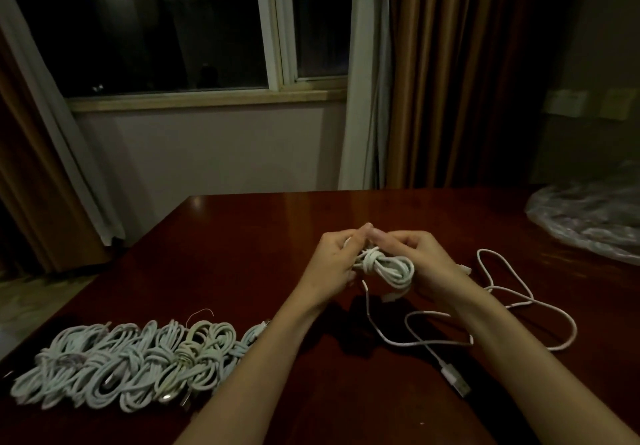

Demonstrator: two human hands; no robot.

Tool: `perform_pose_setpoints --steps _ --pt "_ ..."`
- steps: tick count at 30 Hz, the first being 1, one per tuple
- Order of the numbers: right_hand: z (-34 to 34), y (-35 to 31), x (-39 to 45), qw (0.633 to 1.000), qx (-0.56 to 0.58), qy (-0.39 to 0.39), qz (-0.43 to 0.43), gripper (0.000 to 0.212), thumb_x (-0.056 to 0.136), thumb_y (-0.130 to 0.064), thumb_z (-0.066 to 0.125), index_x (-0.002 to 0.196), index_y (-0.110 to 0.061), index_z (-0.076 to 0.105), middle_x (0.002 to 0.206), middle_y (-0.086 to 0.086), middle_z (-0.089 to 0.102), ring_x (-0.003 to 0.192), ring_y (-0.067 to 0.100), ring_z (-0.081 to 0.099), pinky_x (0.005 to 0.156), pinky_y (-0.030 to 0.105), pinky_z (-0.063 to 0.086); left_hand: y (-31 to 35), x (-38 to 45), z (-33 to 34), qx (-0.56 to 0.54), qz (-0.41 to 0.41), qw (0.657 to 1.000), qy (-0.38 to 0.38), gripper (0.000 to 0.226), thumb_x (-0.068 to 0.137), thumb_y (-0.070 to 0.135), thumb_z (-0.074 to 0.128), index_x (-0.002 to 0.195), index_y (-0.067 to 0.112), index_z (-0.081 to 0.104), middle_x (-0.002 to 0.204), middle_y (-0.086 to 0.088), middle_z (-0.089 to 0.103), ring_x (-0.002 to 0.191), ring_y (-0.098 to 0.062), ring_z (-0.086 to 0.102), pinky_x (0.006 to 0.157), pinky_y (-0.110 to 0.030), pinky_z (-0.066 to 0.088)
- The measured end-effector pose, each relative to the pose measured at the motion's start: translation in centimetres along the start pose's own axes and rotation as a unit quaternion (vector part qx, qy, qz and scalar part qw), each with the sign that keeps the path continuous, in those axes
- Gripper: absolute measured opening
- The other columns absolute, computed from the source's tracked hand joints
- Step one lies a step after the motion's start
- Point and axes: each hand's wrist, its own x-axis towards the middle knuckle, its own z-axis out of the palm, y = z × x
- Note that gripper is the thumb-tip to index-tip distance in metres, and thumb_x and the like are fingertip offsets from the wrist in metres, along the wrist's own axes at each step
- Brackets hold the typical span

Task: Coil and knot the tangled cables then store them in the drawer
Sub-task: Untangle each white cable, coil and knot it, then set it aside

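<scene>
Both my hands hold one coiled white cable [389, 268] above the middle of the dark red table [263, 236]. My left hand [334, 264] grips its left end. My right hand [427, 264] grips the looped right side, and the fingertips of both hands meet above a knot wrapped round the coil's middle. A loose white cable [512, 309] lies sprawled on the table under and to the right of my right forearm, its USB plug [457, 380] pointing toward me. A row of several knotted white cable bundles [131, 365] lies at the table's near left.
A crumpled clear plastic bag [588, 216] sits at the table's far right edge. Behind the table are a dark window [173, 29], brown curtains [460, 74] and a wall. No drawer is in view.
</scene>
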Motion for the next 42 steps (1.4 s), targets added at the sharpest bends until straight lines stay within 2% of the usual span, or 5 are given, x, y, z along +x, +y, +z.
perform_pose_setpoints --steps 7,17,25,33,42 --pt "4.1 0.5 -0.3 0.994 -0.046 0.09 -0.031 0.042 0.102 -0.022 0.041 0.064 -0.012 0.054 0.039 -0.01 0.037 0.038 0.001 0.03 0.045 0.024 0.025 -0.5 0.7 -0.4 -0.055 -0.016 0.98 0.188 0.041 0.099 0.033 0.048 0.066 0.011 0.058 0.052 -0.001 0.048 0.044 -0.009 0.042 0.042 -0.019 0.032" --pt "5.5 0.6 -1.0 0.966 -0.252 -0.027 0.056 0.03 0.101 -0.015 0.035 0.077 -0.022 0.05 0.064 -0.005 0.051 0.053 0.007 0.048 0.051 0.022 0.04 -1.4 0.1 -0.8 0.208 0.091 0.937 0.266 0.05 0.1 0.022 0.052 0.052 0.021 0.036 0.042 0.01 0.036 0.042 -0.005 0.039 0.044 -0.016 0.029" --pt "4.3 -2.1 -2.0 0.862 -0.504 -0.019 -0.044 0.024 0.1 -0.022 0.048 0.087 -0.011 0.065 0.078 0.0 0.063 0.074 0.017 0.064 0.073 0.033 0.055 -3.0 0.5 -2.5 0.371 0.144 0.9 0.177 0.044 0.098 0.025 0.055 0.058 0.031 0.037 0.046 0.011 0.039 0.045 -0.01 0.046 0.043 -0.017 0.031" --pt "0.9 -2.1 -1.1 0.992 -0.095 0.065 -0.059 0.011 0.09 -0.018 0.064 0.086 -0.013 0.073 0.07 -0.002 0.071 0.071 0.005 0.069 0.063 0.016 0.052 -2.4 0.2 -2.2 0.334 0.098 0.936 0.048 0.032 0.1 0.026 0.051 0.074 0.011 0.063 0.065 -0.006 0.063 0.059 -0.017 0.058 0.055 -0.032 0.041" --pt "0.5 -0.6 -0.4 0.979 0.188 0.079 0.007 0.014 0.092 -0.011 0.057 0.099 -0.004 0.067 0.074 0.0 0.063 0.076 0.01 0.067 0.07 0.019 0.053 -1.6 0.2 -2.1 0.133 -0.035 0.99 -0.007 0.014 0.094 0.023 0.053 0.084 0.024 0.062 0.079 -0.003 0.062 0.068 -0.015 0.06 0.062 -0.029 0.048"
